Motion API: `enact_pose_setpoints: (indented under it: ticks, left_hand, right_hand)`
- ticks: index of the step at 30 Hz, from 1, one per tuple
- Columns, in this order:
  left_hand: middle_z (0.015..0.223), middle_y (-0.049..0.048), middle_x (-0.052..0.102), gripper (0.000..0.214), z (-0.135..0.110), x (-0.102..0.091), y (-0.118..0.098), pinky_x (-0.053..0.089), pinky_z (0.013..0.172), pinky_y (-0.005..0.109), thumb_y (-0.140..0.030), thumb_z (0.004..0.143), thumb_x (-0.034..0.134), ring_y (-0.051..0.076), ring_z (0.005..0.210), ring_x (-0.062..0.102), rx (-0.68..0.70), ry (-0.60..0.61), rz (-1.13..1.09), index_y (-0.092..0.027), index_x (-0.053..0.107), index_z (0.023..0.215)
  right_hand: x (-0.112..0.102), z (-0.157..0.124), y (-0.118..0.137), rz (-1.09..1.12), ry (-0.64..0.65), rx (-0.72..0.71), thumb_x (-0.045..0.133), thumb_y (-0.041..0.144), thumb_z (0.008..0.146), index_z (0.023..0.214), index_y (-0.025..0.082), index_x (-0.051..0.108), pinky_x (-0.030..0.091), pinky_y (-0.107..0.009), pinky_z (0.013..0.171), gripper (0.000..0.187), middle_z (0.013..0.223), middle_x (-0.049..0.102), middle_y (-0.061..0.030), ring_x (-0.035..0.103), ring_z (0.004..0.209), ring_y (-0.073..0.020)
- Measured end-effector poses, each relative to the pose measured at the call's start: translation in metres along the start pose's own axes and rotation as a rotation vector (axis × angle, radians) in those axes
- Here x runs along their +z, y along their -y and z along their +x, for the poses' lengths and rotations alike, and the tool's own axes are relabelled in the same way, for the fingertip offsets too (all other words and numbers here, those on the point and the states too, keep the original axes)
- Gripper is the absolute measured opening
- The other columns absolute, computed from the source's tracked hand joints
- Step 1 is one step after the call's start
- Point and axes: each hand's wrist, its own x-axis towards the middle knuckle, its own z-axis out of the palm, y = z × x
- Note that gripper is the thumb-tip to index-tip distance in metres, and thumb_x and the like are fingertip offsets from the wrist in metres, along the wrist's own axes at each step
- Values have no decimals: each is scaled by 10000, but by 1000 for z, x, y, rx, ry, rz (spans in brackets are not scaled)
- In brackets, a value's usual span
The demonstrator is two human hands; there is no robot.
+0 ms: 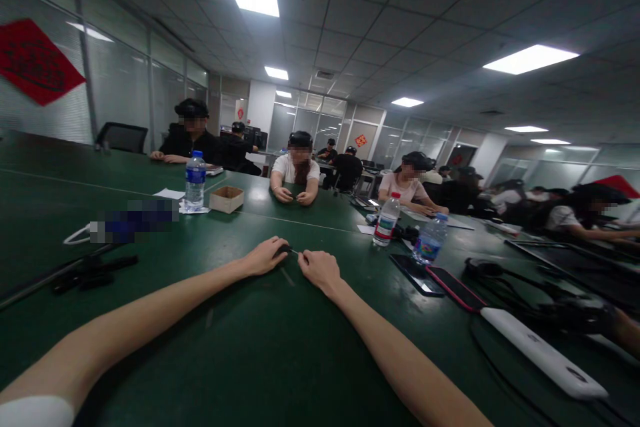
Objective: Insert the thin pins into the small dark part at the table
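Note:
Both forearms stretch forward over the dark green table. My left hand is closed around a small black object, whose kind is too small to tell. From it a thin pale tip points toward my right hand, which is closed with its fingers curled. The tip seems to reach the right fingertips, and what they grip is hidden. Only a narrow gap separates the two hands, which rest low over the tabletop.
Beyond my left hand stand an open cardboard box and a water bottle. To the right are a red-capped bottle, a blue-capped bottle, phones and a white power bank with a cable. Across the table sits a person.

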Motion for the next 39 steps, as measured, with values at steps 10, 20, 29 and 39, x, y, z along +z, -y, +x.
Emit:
enact_pose_setpoints:
  ticks: [10, 20, 29, 39]
  left_hand:
    - [971, 71, 596, 312, -1, -1, 0, 418, 855, 307, -402, 880, 428, 188, 934, 551, -20, 43, 45, -202, 562, 1079]
    - [978, 73, 615, 335, -2, -2, 1, 422, 835, 297, -423, 880, 417, 188, 919, 565, -5, 50, 40, -199, 577, 1071]
    - [966, 70, 631, 319, 0, -3, -2, 423, 817, 284, -412, 867, 452, 182, 907, 568, -5, 55, 14, -189, 593, 1047]
    - [952, 59, 638, 304, 1, -3, 0, 420, 794, 274, -417, 864, 458, 178, 883, 577, -14, 54, 0, -193, 606, 1007]
  right_hand:
    - [-1, 2, -2, 8, 25, -18, 262, 551, 901, 836, 216, 685, 414, -290, 664, 543, 802, 678, -88, 616, 693, -189]
    - [-2, 2, -4, 46, 37, -8, 280, 567, 894, 805, 216, 693, 407, -263, 652, 549, 764, 676, -73, 608, 671, -168]
    - [5, 3, -5, 1, 8, 6, 265, 585, 888, 803, 224, 697, 410, -287, 693, 569, 781, 680, -79, 623, 737, -198]
    - [1, 3, -6, 33, 14, -7, 251, 596, 886, 775, 228, 689, 395, -257, 643, 582, 737, 669, -61, 603, 671, -169]
